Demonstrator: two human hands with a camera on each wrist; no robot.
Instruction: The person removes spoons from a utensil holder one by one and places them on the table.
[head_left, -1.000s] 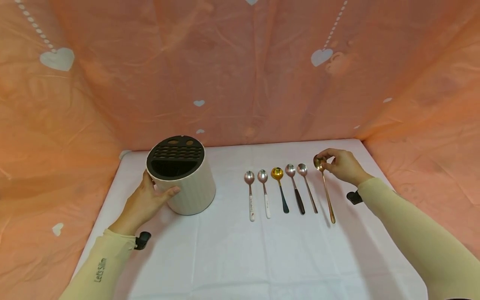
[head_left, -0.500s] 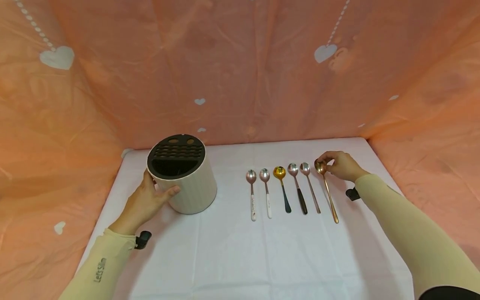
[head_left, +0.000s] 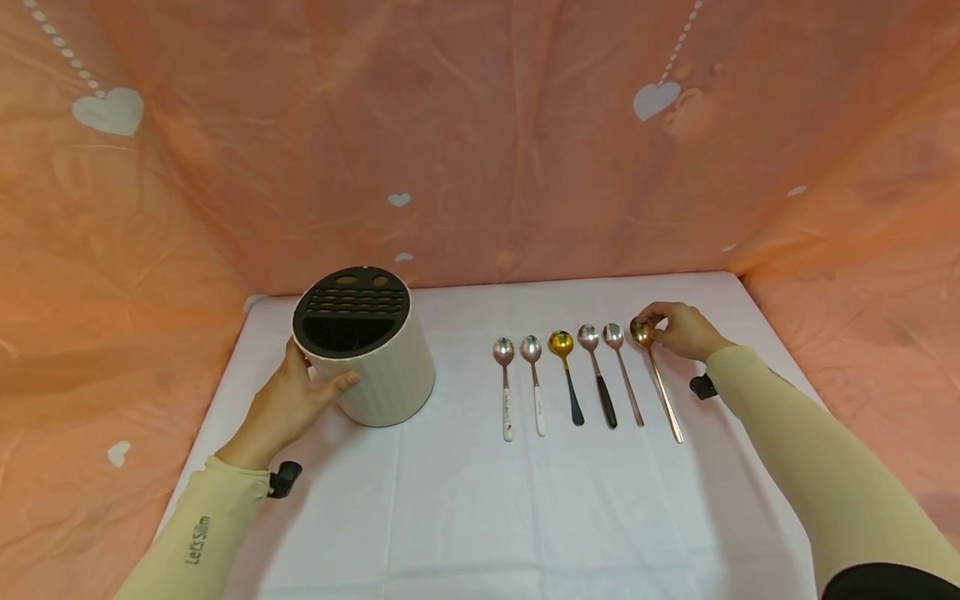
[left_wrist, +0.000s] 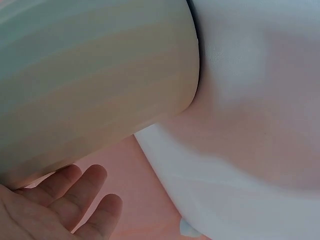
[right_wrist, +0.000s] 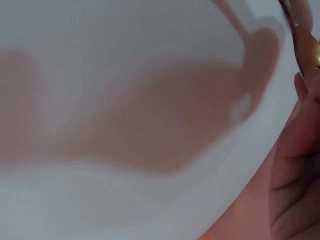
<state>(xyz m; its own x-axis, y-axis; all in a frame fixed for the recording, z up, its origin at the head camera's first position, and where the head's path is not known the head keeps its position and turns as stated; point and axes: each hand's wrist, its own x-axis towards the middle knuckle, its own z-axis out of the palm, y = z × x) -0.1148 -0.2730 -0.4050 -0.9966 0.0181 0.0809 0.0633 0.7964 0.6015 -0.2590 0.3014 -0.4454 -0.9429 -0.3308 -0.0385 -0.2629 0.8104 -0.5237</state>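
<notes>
My left hand (head_left: 288, 408) holds the side of a cream, ribbed cutlery holder (head_left: 393, 379) with a black slotted lid, its thumb on the near wall. In the left wrist view, several fingertips (left_wrist: 97, 175) show just below the holder's wall. Over at the right, my right hand (head_left: 686, 329) pinches a long gold spoon (head_left: 660, 387) by its bowl, the handle slanting toward me. Only part of that gold bowl (right_wrist: 306, 47) shows at the edge of the right wrist view, its shadow on the cloth beside it.
Left of the gold spoon lie several spoons in a row: a coppery one (head_left: 626, 379), one with a black handle (head_left: 603, 392), one with a gold bowl (head_left: 561, 343), and white-handled ones (head_left: 507, 408). White cloth (head_left: 465, 517) covers the table; an orange curtain (head_left: 480, 150) surrounds it.
The gold spoon's bowl has come slightly toward me and its handle end has swung a little right, with the right hand still pinching it. The left hand stays on the holder.
</notes>
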